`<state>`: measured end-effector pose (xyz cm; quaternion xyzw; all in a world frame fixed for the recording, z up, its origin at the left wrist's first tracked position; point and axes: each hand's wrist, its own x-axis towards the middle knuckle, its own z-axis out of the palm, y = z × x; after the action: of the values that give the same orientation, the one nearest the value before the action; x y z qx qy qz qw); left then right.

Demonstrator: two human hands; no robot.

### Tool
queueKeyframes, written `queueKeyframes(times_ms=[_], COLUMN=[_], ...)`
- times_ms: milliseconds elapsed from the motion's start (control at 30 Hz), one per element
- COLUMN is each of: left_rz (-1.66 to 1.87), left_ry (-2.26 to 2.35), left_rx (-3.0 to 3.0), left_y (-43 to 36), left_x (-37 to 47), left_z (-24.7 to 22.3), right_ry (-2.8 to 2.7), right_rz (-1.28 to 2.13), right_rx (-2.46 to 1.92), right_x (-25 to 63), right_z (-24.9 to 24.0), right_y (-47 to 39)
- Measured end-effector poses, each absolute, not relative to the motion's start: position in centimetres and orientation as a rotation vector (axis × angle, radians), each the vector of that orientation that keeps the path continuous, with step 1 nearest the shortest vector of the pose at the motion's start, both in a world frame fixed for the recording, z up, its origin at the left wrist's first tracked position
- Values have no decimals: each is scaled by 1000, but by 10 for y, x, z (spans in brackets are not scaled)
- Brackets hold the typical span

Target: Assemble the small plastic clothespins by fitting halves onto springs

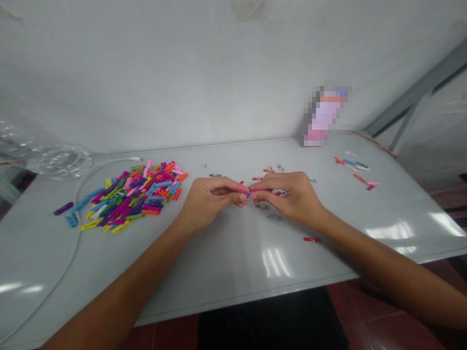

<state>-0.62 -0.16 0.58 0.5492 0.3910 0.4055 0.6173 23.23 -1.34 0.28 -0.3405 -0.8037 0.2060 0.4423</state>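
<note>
Above the middle of the table, the fingertips of my left hand (213, 197) and my right hand (292, 194) meet in a pinch. Between them is a small blue clothespin (249, 193), mostly covered by my fingers, so I cannot tell whether it is whole. Several loose small clothespins lie around and behind my right hand, among them a green one (261, 206), a blue one (275, 217) and a red one (312, 239). To the left of my left hand spreads a large heap of mixed-colour clothespins (134, 194).
A white cable (77, 238) runs along the left side, near a clear plastic bottle (60, 160). A blurred pink box (324, 119) leans on the back wall. More clothespin pieces (359, 179) lie at the right. Small metal springs (279, 166) sit behind my right hand.
</note>
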Motion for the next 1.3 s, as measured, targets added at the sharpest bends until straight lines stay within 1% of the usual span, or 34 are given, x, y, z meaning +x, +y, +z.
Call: queueKeyframes(times_ms=[200,367,567,767,900,967,1067,1300], left_rz=[915,959,880,777,778,795,824,879], left_ry=[884,779,771,793,810,835,872,919], left_rx=[1310,1255,1124,1088,1095,1105,1139,1229], left_y=[-1,0,0,0,1,1,2,0], left_x=[-9,-9,-7,-7,-6,-7,-7,-4], left_z=[7,-1,-5,-3,-3,-3,-2,5], right_ry=[-1993,-2026,-2057,-2066,-2055,-2032,-1981,-1759], right_rz=[318,127,94,51,69,134,328,1066], right_rx=[-797,-678,-600,-629,-657,-697,-809,-1093], right_x=[235,238,238,238,238,238,240,240], right_z=[1,5,6,2,0,-1,-1,3], right_y=[-18,-17,-13,-13,-13,-11,-9,-6])
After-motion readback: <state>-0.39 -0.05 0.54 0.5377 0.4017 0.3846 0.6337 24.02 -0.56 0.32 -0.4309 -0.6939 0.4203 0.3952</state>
